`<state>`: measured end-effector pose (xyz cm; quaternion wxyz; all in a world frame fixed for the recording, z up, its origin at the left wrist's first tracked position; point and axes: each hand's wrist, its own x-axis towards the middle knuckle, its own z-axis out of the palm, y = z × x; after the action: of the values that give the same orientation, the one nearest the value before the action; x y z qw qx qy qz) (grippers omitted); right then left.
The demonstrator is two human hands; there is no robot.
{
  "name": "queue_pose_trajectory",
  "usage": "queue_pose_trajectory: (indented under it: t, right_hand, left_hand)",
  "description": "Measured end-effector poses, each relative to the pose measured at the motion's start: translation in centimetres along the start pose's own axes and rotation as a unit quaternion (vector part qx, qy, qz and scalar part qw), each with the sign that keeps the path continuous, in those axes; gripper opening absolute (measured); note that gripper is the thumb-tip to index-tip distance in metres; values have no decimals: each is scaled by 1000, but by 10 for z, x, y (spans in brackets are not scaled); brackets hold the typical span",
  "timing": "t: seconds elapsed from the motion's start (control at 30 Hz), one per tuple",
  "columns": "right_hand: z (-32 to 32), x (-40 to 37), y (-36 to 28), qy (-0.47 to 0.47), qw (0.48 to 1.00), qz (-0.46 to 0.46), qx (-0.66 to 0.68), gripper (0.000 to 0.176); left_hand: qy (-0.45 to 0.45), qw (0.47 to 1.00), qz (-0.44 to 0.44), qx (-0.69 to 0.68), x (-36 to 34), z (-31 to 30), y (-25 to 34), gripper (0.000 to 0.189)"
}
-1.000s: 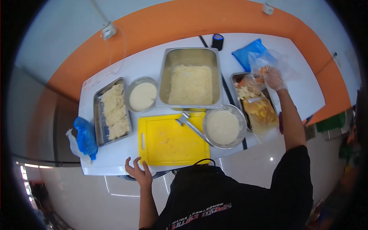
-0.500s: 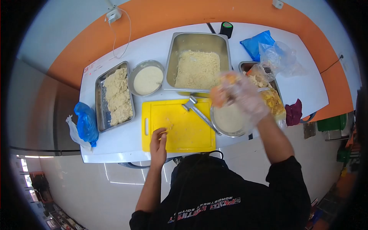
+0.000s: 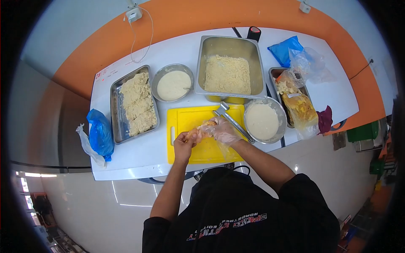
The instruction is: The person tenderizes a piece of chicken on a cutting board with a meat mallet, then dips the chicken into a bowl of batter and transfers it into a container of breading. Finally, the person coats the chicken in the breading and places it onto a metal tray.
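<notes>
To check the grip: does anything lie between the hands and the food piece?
Only a clear glove on the right hand; the left hand touches the food piece bare, above the yellow board.

- Centre of the frame: I read the cutting board as matt yellow plastic.
- The right hand wears a thin, clear, crinkled plastic glove. The left hand is bare. Both grip a rough orange food piece.
- Upper centre: deep pan, brushed metal.
- Mallet: shiny metal.
- Table: smooth white.
- Left: blue bag, thin glossy plastic.
</notes>
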<state>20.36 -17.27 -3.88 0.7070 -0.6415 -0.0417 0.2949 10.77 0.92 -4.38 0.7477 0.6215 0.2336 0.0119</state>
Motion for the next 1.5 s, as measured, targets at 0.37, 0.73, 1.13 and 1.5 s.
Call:
queue_pose_trajectory:
  t: [0.37,0.73,1.13,1.5]
  right_hand:
    - [-10,-32,-39,145,900,-152,-382,44]
    - [-37,-57,-8,135,789,12,-600,37]
    - [-25,-71,3,150,837,-188,-492,27]
    - [-24,-55,37,39,759,-309,-572,17]
  left_hand:
    - [36,984,47,170,20,-12,19,21]
    - [-75,726,360,582,10,10,6,35]
    - [-40,736,364,569,1,10,-12,48]
    - [30,801,338,493,5,24,-26,47]
